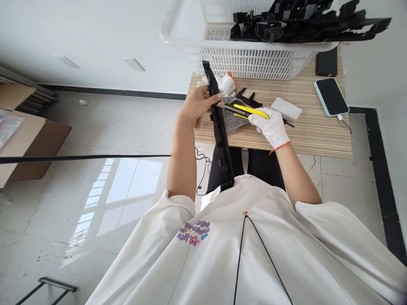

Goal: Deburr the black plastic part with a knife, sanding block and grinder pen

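Observation:
My bare left hand (pixel 197 103) grips a long black plastic strip (pixel 222 144) near its upper end. The strip runs from above the table edge down to my shirt, where its lower end rests. My right hand (pixel 271 126), in a white knit glove with an orange cuff, holds a yellow utility knife (pixel 251 111). The knife points left, and its blade tip meets the strip just beside my left fingers. Both hands are over the near edge of the striped wooden table (pixel 318 137).
A white plastic basket (pixel 248 59) of black plastic parts (pixel 302 21) stands at the table's far side. On the table lie a grey cloth (pixel 237 120), a spare white glove (pixel 227 82), a white box (pixel 286 109), a charging phone (pixel 331 96) and a dark phone (pixel 327 61). Cardboard boxes (pixel 25 135) sit on the floor at left.

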The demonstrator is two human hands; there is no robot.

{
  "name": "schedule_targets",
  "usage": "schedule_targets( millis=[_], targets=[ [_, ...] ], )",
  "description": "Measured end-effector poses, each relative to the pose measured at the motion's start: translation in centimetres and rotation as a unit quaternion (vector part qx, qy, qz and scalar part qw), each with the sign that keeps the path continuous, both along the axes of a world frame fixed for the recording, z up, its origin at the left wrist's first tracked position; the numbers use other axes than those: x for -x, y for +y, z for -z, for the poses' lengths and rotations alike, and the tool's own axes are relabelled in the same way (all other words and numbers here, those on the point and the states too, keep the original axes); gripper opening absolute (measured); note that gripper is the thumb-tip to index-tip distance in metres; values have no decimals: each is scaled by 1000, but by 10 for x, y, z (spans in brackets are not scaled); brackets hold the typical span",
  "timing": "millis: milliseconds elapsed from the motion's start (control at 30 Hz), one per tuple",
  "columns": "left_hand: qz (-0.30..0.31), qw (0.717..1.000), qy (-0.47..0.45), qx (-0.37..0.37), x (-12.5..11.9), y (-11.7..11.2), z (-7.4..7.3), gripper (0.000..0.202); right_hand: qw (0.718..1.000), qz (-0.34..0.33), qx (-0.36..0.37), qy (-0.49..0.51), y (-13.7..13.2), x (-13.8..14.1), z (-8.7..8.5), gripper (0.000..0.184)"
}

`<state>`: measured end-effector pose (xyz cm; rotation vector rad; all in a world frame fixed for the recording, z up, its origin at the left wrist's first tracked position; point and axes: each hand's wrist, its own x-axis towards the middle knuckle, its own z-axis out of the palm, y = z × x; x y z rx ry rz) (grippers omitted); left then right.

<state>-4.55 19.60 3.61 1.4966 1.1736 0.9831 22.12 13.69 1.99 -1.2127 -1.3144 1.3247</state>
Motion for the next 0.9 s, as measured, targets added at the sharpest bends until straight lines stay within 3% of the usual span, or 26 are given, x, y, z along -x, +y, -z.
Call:
schedule_targets(
  millis=[133, 300, 400, 500, 733, 900],
  targets=[
    [8, 999, -35, 17, -3, 2, 1, 37, 1000, -19, -9, 0, -1, 0, 1, 24],
    [3, 999, -48, 7, -6, 4, -9, 25, 1000, 1, -6, -14, -1, 1, -1, 22],
    [6, 999, -49, -17, -4, 5, -13, 46, 1000, 20, -9, -7, 0, 1, -1, 24],
    [11, 998, -53, -35, -2, 7, -14, 64, 1000, -19, -13, 5, 1, 0, 2, 27],
    [-10, 999, -31, -8, -10, 8, -15, 34, 999, -18, -4, 28, 0, -2, 3, 27],
    [-7, 999, -16, -39, -12, 6, -14, 46, 999, 0, 1, 41, -3, -2, -1, 26]
  ],
)
